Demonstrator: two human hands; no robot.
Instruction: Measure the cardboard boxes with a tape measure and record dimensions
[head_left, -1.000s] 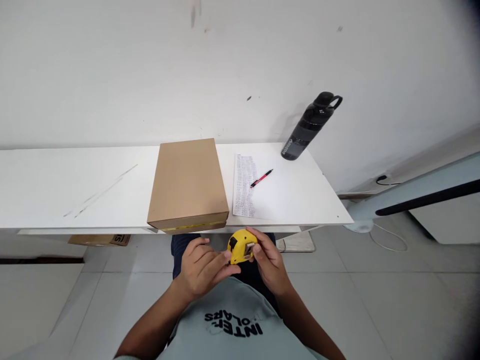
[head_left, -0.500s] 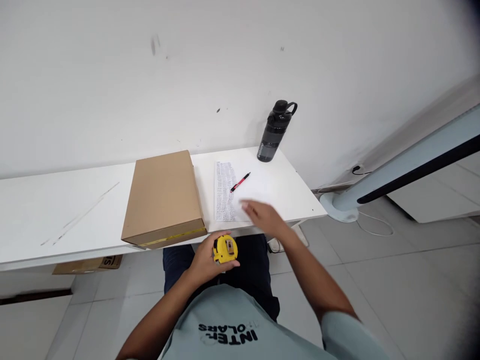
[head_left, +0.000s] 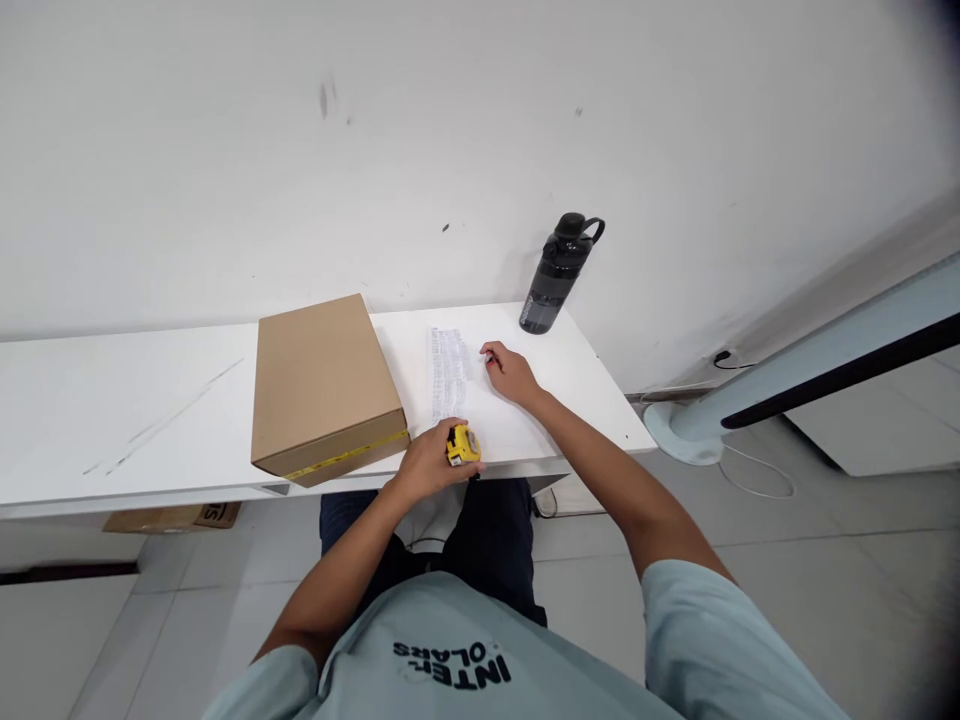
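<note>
Tape measure within left fingers, seemingly.

Pale grey-green short-sleeved T-shirt with black lettering, dark trousers.

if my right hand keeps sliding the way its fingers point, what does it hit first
Likely the far wall. The right hand points up-left over the white paper sheet; the dark plastic water bottle stands off to its right.
</note>
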